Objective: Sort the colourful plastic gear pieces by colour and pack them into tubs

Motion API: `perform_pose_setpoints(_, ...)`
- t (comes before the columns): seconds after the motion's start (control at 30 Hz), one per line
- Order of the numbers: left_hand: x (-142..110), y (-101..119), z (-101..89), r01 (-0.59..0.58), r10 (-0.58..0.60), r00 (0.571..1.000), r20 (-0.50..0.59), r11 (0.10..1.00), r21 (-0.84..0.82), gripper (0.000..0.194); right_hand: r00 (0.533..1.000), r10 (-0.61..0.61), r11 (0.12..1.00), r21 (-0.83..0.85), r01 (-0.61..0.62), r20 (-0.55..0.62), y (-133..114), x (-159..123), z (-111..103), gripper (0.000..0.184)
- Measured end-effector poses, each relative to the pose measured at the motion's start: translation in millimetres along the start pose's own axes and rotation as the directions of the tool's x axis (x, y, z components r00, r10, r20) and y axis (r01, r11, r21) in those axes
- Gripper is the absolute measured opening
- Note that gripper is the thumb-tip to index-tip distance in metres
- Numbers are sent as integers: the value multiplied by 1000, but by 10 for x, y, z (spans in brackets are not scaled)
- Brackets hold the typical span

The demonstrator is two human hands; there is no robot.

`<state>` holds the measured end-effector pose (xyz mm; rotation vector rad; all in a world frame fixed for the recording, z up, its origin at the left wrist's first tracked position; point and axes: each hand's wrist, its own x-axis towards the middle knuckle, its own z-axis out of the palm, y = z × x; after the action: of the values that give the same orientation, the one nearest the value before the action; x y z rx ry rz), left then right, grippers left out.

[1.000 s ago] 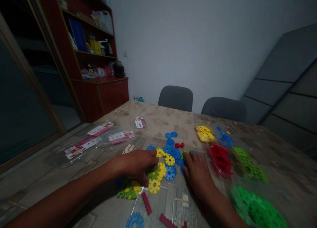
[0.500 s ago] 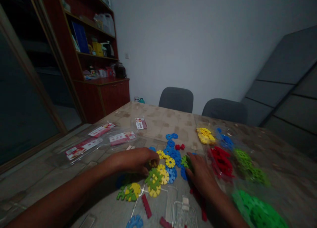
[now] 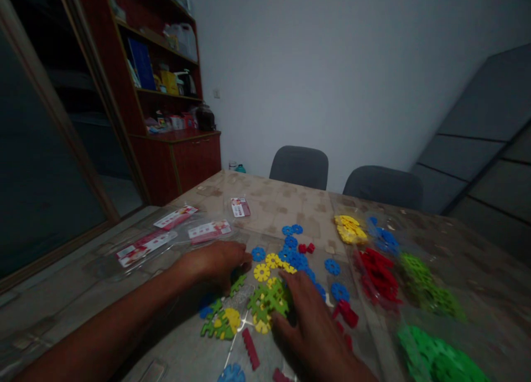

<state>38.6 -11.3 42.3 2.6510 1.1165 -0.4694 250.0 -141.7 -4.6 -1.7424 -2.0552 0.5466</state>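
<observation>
My left hand (image 3: 226,260) is bent down over a green notched piece (image 3: 238,283), fingers curved and thumb apart; contact is unclear. My right hand (image 3: 309,313) has its thumb and fingers on opposite edges of a green interlocking piece (image 3: 279,298) above the pile. Beside it lies another green piece (image 3: 258,300) over a yellow notched disc (image 3: 262,325). A separate yellow disc (image 3: 261,272) lies between my hands. Several blue notched discs (image 3: 296,259) overlap beyond them. Another green and yellow group (image 3: 219,324) lies below my left hand.
Clear packages with yellow (image 3: 350,229), red (image 3: 376,274) and green pieces (image 3: 437,351) stand at the right. Clear packaging with printed cards (image 3: 209,230) lies at the left. A dark red toothed strip (image 3: 250,349) is in front. Two grey chairs (image 3: 299,166) stand behind the table.
My right hand has moved left to the green and yellow pile with a green piece. My left hand has drawn back leftward, uncovering a yellow disc.
</observation>
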Motion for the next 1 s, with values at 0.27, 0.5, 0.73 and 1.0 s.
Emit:
perform_pose_setpoints(0.27,77,-55,17,-141,138,988,-73,989,-48,38,999,-8,986,-166,16,49,-369,164,168,62)
perform_pose_setpoints(0.5,30,-9,-82,-202,168,975,-142,940,-275,23,995,-38,995,-88,47,97,-222,132,137,74)
perform_pose_setpoints(0.73,173,171,82,-305,259,944,-204,456,-836,21,994,27,999,34,-30,104,203,-107,-22,97)
perform_pose_setpoints(1.0,317,570,377,-300,126,948,-291,654,-694,23,997,24,993,111,-32,75,356,-212,-32,96)
